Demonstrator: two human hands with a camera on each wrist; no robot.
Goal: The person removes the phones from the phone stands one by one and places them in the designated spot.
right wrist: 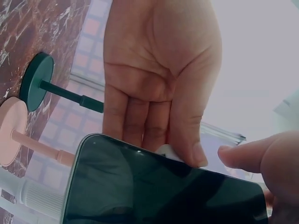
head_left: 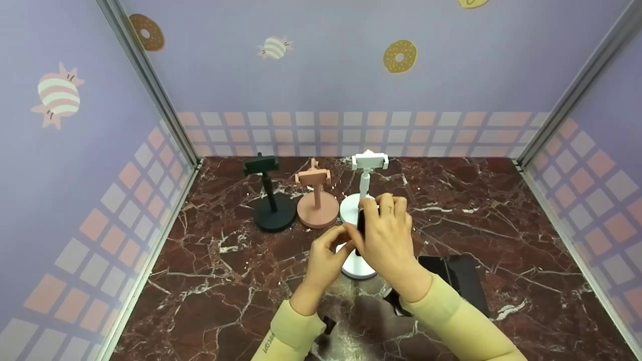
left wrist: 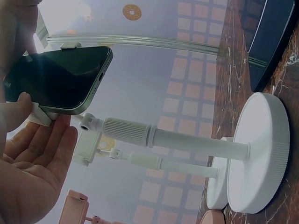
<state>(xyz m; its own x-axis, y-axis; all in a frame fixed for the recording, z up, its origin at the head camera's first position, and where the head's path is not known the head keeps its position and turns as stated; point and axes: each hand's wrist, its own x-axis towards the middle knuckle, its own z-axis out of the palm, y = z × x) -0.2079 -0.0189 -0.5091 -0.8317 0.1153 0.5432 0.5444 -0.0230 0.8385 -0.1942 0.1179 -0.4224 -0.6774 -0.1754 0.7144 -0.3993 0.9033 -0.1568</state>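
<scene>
A dark-screened smartphone stands upright in the clamp of the nearest white phone stand, with white clamp ends showing at its sides. My left hand pinches the clamp at the phone's left edge, thumb in front and fingers behind. Over the phone's upper right comes my right hand, its fingers bent round the phone. In the right wrist view the right thumb points toward the left hand. The round white base rests on the table, partly hidden by my right hand.
Behind are a dark green phone stand, a pink one and a second white one. A black flat tablet-like object lies to the right. A small black object is by my left sleeve. Patterned walls enclose the marbled table.
</scene>
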